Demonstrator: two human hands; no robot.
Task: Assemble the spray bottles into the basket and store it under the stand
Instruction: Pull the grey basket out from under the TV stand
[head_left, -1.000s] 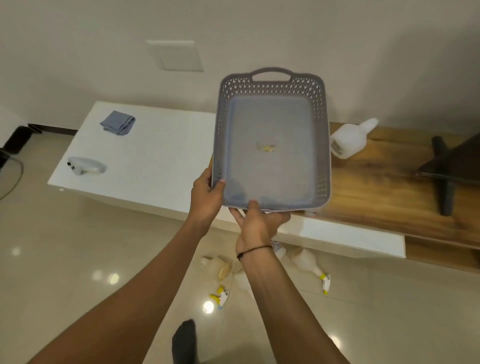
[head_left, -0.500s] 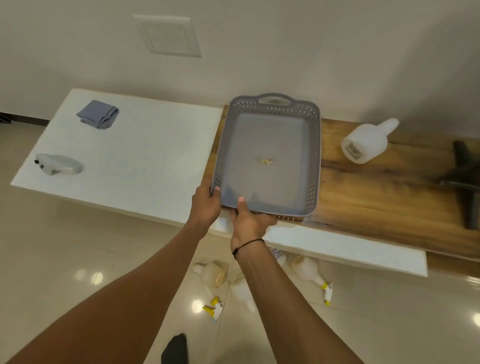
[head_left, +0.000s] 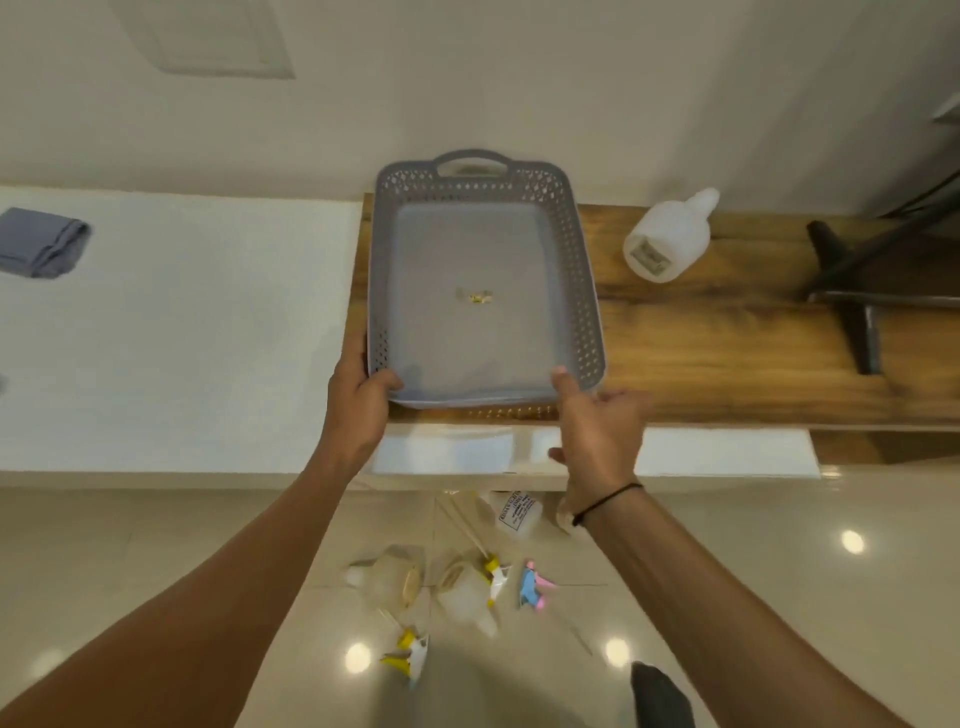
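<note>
Hiding the near rim's underside, the basket (head_left: 483, 291) now sits on the bench (head_left: 701, 338); left hand (head_left: 358, 400) grips its corner, while right hand (head_left: 597, 436) has let go, fingers loose.

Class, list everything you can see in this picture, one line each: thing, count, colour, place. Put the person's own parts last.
basket: 1, grey, on the wooden stand top, near edge at the front
scrap: 1, yellowish, on the basket floor
bottle on stand: 1, white, lying right of the basket
stand: 1, brown wood
white top: 1, left of the stand
cloth: 1, blue-grey, folded, far left on the white top
black legs: dark, right end of the stand
floor bottles: about three, pale, on the tiles below
spray heads: two yellow-white, one pink-blue, on the tiles
left hand: grips the basket's near-left corner
right hand: fingers loose at the near-right corner
</note>
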